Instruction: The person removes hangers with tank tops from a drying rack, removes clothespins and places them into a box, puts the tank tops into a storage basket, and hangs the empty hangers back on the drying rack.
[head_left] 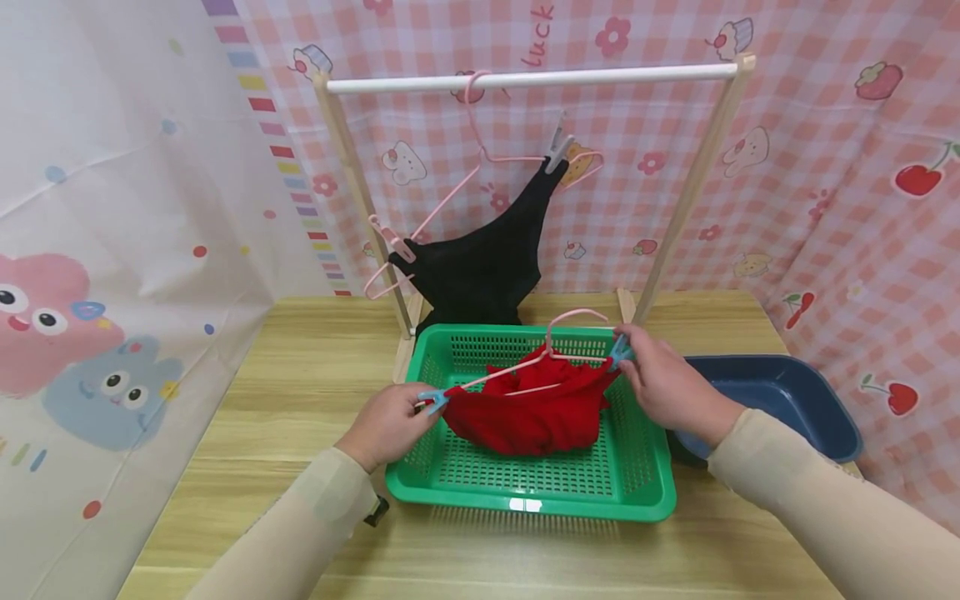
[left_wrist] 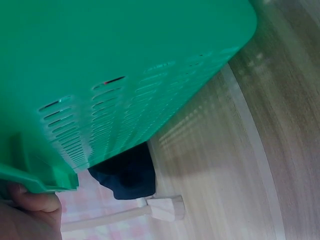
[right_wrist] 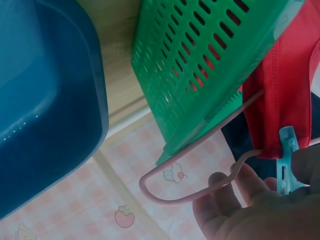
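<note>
On the bench [head_left: 251, 417] I see a green basket [head_left: 585, 509]; the red garment [head_left: 532, 421] dips into it, clipped along a pink hanger [head_left: 549, 345]. I have the left hand [head_left: 386, 423] pinching one blue clip [head_left: 433, 401], the right hand [head_left: 670, 383] pinching the second clip [head_left: 620, 353].

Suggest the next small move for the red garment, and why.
Probably lift the pink hanger toward the white rod. The red garment appears clipped to it at both ends with blue clips, the left hand and right hand each grip one end, its hook hangs on nothing, and the black garment already hangs from that rod.
</note>
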